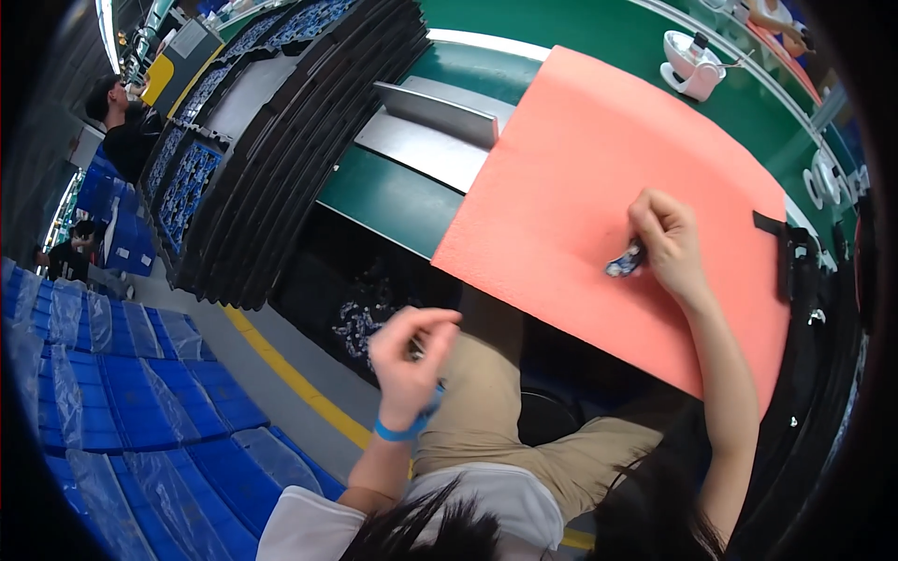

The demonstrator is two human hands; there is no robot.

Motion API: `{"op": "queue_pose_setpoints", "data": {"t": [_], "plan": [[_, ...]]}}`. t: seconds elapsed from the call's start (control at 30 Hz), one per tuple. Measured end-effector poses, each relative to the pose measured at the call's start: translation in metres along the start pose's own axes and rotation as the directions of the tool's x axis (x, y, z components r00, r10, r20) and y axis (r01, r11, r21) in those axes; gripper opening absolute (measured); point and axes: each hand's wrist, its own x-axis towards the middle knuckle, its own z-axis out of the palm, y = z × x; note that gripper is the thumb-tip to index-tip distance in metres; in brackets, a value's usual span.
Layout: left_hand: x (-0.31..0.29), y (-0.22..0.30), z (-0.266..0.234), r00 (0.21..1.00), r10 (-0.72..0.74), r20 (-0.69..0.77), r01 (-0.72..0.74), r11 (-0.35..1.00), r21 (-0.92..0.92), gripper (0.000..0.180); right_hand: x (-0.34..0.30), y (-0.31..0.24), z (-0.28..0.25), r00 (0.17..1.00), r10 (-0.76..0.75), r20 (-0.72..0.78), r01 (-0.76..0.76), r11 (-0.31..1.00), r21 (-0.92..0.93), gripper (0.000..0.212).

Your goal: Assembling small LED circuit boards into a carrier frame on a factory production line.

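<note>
My right hand (pixel 670 245) is over the salmon-pink mat (pixel 599 168) on the bench, its fingers closed in a pinch. It holds a small electronic part (pixel 624 261), dark with blue and whitish bits, low over the mat or touching it. My left hand (pixel 410 360), with a blue band (pixel 410 430) at the wrist, is off the mat's near left edge, above my lap. Its fingers are curled with the tips together, and whatever may be in them is too small to make out. Beside it, a dark area holds several small blue-and-white pieces (pixel 360 323).
A tall stack of black trays (pixel 281 140) stands at the left, next to a metal bracket (pixel 440 122). A white device (pixel 692 64) sits on the green bench at the back. Blue bins (pixel 140 402) with plastic film fill the lower left; another person (pixel 126 126) is farther off.
</note>
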Motion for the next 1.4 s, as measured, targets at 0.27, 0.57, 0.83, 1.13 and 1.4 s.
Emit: {"op": "queue_pose_setpoints", "data": {"t": [0.27, 0.57, 0.83, 1.13, 1.4], "plan": [[-0.004, 0.04, 0.072, 0.96, 0.105, 0.261, -0.108, 0.994, -0.003, 0.022, -0.018, -0.012, 0.012, 0.925, 0.111, 0.363, -0.13, 0.991, 0.029, 0.029], [-0.021, -0.006, 0.041, 0.899, -0.269, 0.345, 0.412, 0.784, -0.464, 0.01, -0.015, 0.001, 0.013, 0.881, -0.015, 0.472, 0.003, 1.0, 0.026, 0.03], [0.012, -0.183, -0.083, 0.613, -0.672, -0.415, 0.229, 0.654, -0.721, 0.022, -0.013, -0.004, 0.014, 0.897, 0.029, 0.442, -0.002, 0.998, -0.062, 0.035], [0.016, -0.368, -0.095, 0.537, -0.786, -0.305, 0.745, 0.612, -0.266, 0.014, -0.013, -0.009, 0.017, 0.9, 0.057, 0.432, -0.007, 0.993, -0.115, 0.034], [0.03, -0.402, -0.076, 0.506, -0.794, -0.338, 0.785, 0.586, -0.201, 0.016, -0.013, -0.008, 0.018, 0.895, 0.037, 0.445, 0.02, 0.992, -0.124, 0.029]]}}
